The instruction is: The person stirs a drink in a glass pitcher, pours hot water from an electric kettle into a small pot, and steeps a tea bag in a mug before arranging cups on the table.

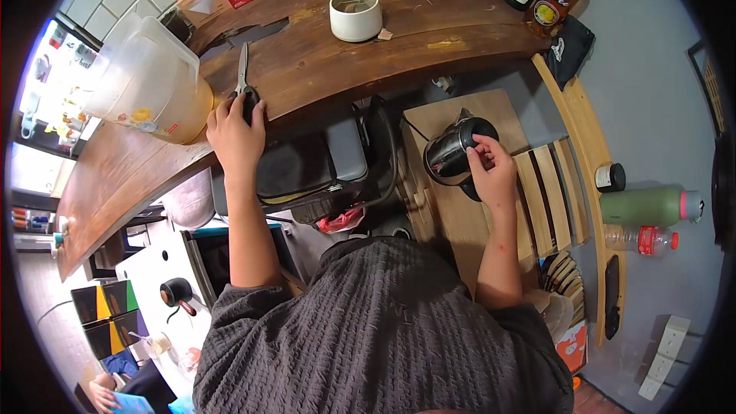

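Apparently the mug (355,24) holds something brown; left of it, the left hand (235,134) clasps scissors (243,69); below, the right hand (493,175) pinches a glossy kettle (445,155).

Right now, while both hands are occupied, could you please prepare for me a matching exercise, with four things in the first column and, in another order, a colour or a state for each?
Things:
1. Scissors
2. Mug
3. Kettle
4. Pitcher

Colours and states:
A. Translucent, with a flower print
B. Black, with the right hand at its top
C. Metal blades pointing away from the person, left hand at its handles
D. White, on the counter

Right pairs: 1-C, 2-D, 3-B, 4-A
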`<control>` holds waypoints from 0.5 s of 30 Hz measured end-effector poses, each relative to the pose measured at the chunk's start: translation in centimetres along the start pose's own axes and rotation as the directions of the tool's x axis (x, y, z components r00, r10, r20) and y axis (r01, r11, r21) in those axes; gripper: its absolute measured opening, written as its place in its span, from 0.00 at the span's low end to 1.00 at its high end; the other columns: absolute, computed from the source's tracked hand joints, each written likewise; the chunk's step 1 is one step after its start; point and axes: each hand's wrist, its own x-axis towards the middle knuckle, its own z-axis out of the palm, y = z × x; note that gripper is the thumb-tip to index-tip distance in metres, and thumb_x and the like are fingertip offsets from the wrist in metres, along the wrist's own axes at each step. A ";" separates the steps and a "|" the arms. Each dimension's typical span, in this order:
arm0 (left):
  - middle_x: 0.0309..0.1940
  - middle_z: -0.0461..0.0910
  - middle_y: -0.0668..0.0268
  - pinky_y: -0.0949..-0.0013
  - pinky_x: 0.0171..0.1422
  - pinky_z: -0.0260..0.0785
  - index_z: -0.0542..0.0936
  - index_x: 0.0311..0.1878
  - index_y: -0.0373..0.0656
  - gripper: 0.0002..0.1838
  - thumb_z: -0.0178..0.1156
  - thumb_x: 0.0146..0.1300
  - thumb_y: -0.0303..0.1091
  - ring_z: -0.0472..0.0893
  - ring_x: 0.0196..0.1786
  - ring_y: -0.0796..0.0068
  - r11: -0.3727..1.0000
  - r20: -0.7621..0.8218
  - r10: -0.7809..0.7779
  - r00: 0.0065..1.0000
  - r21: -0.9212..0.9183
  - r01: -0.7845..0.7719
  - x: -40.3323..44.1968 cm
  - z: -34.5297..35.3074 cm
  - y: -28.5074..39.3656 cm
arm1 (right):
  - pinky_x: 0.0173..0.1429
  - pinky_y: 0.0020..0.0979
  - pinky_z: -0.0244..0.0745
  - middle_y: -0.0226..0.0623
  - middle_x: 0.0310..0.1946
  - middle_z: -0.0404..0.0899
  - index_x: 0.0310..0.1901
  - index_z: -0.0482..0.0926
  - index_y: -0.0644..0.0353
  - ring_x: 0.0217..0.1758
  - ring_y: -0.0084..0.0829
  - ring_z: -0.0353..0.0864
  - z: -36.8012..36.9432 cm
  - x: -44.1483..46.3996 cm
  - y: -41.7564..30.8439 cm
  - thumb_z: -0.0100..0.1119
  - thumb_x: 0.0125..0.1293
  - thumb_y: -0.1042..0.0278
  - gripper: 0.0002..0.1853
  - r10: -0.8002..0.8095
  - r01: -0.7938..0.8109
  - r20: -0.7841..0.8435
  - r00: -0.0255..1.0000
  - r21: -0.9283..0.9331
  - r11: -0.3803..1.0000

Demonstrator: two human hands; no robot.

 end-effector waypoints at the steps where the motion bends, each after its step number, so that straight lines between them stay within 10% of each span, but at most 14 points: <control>1: 0.47 0.80 0.56 0.55 0.58 0.66 0.84 0.47 0.42 0.21 0.64 0.58 0.48 0.76 0.54 0.55 1.000 -0.005 -0.001 1.000 -0.023 0.000 0.2 -0.1 0.3 | 0.35 0.25 0.72 0.31 0.29 0.79 0.45 0.81 0.62 0.29 0.23 0.76 0.2 0.3 -0.5 0.64 0.59 0.75 0.12 -0.004 0.004 0.000 1.000 0.002 1.000; 9: 0.46 0.78 0.59 0.55 0.59 0.63 0.84 0.47 0.42 0.21 0.67 0.57 0.47 0.74 0.53 0.57 0.983 -0.032 0.008 0.999 -0.184 -0.013 0.3 0.3 -0.6 | 0.39 0.27 0.74 0.33 0.30 0.78 0.46 0.81 0.61 0.29 0.26 0.75 5.4 10.6 -7.0 0.66 0.56 0.72 0.14 -0.382 0.381 0.031 0.923 0.032 0.924; 15: 0.50 0.75 0.59 0.54 0.61 0.60 0.82 0.49 0.43 0.20 0.66 0.59 0.45 0.72 0.56 0.56 0.974 -0.078 0.036 0.996 -0.219 -0.052 -0.3 0.7 -1.2 | 0.61 0.33 0.72 0.44 0.59 0.73 0.71 0.59 0.57 0.58 0.36 0.75 13.8 19.4 -10.1 0.81 0.43 0.56 0.54 -0.423 0.426 0.085 0.902 -0.015 0.905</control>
